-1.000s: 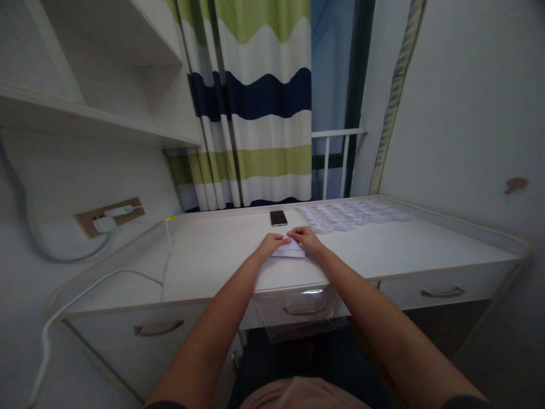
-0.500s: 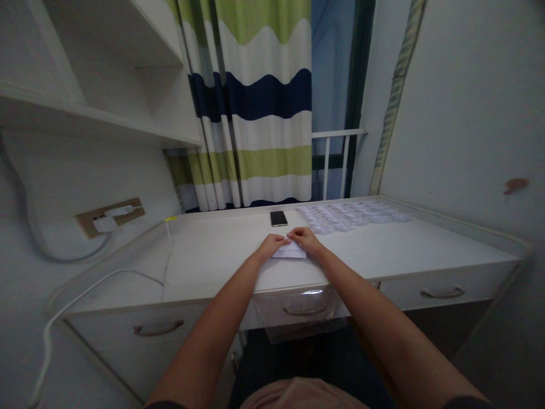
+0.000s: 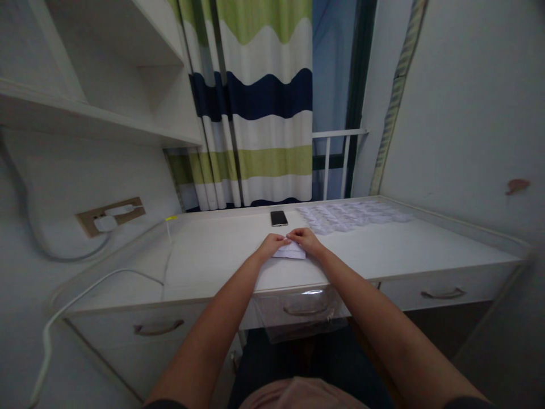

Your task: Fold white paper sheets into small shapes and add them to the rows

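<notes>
Between my hands, near the front of the white desk [image 3: 217,255], is a partly folded sheet of white paper [image 3: 290,251]. My left hand [image 3: 272,244] grips the paper's left side, thumb pointing inward. From the other side, my right hand [image 3: 305,238] pinches the paper's upper part, its fingertips almost meeting the left thumb. Both hands cover the paper's top edge, so the exact fold is hidden. A dark phone [image 3: 279,218] lies flat just beyond my hands.
Several white folded paper pieces [image 3: 349,216] lie in rows at the back right of the desk. A white cable [image 3: 114,274] crosses the left side. Clear plastic [image 3: 272,318] hangs over the middle drawer. A shelf [image 3: 106,128] juts out at upper left.
Hardly anything differs. Both hands stay on the paper in nearly the same place, with only a slight shift of the fingers and the paper's lower edge.
</notes>
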Tool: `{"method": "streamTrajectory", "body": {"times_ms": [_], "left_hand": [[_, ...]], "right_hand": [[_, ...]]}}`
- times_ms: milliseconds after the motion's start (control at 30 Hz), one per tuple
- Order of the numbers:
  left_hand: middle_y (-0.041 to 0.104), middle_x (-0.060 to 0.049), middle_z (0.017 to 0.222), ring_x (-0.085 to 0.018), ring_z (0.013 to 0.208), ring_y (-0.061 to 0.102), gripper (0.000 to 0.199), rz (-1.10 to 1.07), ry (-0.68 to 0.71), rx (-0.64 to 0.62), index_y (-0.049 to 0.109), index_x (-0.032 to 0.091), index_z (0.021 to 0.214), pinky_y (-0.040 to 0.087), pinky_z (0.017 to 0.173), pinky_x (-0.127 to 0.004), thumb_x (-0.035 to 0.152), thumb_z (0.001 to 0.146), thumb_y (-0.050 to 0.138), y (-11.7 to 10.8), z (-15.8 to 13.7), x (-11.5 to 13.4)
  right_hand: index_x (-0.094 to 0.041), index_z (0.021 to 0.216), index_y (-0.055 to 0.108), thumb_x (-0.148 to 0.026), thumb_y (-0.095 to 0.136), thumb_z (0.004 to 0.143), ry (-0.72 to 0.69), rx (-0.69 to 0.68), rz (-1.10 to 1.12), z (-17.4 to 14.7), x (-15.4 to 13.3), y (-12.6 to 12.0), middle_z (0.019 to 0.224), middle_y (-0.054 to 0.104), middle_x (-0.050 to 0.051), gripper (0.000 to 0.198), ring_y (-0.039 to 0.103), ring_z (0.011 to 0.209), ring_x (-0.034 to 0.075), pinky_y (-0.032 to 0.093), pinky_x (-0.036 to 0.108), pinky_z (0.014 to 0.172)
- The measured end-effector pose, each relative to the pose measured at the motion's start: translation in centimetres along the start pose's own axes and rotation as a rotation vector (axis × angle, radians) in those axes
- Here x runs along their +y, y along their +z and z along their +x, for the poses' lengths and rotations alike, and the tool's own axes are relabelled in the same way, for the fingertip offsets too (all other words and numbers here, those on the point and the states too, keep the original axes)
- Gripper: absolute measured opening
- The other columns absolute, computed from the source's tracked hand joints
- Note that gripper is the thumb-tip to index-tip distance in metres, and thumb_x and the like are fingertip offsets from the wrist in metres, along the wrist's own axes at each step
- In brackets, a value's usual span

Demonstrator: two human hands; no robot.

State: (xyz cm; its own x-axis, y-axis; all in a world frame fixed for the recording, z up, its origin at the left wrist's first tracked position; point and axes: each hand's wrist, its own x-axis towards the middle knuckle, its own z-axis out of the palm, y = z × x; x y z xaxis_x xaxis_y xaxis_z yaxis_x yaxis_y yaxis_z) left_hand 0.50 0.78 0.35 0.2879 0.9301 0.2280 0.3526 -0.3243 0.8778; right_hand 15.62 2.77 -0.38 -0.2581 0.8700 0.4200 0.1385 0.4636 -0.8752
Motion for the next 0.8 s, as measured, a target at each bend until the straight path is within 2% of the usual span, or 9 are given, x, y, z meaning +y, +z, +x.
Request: {"method": "streamTrajectory", "body": {"times_ms": [167, 367, 567, 800], "left_hand": [[0.037, 0.005, 0.045, -0.007, 0.047, 0.029, 0.042, -0.062, 0.003, -0.013, 0.057, 0.012, 0.055, 0.018, 0.047, -0.023, 0.054, 0.058, 0.061, 0.0, 0.0, -0.2], [0.048, 0.002, 0.047, -0.009, 0.050, 0.040, 0.039, -0.155, -0.018, -0.004, 0.061, 0.010, 0.058, 0.027, 0.048, -0.023, 0.049, 0.060, 0.064, -0.1, -0.2, 0.1], [0.060, -0.003, 0.059, -0.012, 0.055, 0.053, 0.039, -0.396, -0.108, -0.090, 0.061, 0.009, 0.063, 0.043, 0.056, -0.027, 0.048, 0.062, 0.065, 0.0, -0.6, 0.6], [0.066, -0.008, 0.064, -0.016, 0.058, 0.061, 0.038, -0.467, -0.198, -0.111, 0.061, 0.009, 0.071, 0.048, 0.059, -0.029, 0.046, 0.067, 0.063, -0.4, -0.4, 0.3]], "right_hand": [[-0.013, 0.055, 0.061, -0.045, 0.063, 0.057, -0.020, 0.032, 0.020, 0.1, 0.0, -0.1, 0.050, 0.052, -0.001, 0.032, 0.041, 0.050, 0.009, 0.030, 0.024, 0.049], [-0.014, 0.055, 0.060, -0.046, 0.063, 0.056, -0.024, 0.067, 0.007, 0.3, 0.0, -0.4, 0.049, 0.051, -0.001, 0.032, 0.040, 0.050, 0.009, 0.029, 0.023, 0.047], [-0.014, 0.060, 0.062, -0.048, 0.063, 0.056, 0.018, 0.125, 0.022, 0.2, -0.2, -0.7, 0.050, 0.053, 0.000, 0.035, 0.042, 0.049, 0.011, 0.028, 0.024, 0.045], [-0.014, 0.058, 0.061, -0.046, 0.062, 0.058, -0.019, 0.205, -0.014, 0.3, -0.2, -1.1, 0.052, 0.054, 0.001, 0.032, 0.043, 0.051, 0.011, 0.030, 0.025, 0.048]]}}
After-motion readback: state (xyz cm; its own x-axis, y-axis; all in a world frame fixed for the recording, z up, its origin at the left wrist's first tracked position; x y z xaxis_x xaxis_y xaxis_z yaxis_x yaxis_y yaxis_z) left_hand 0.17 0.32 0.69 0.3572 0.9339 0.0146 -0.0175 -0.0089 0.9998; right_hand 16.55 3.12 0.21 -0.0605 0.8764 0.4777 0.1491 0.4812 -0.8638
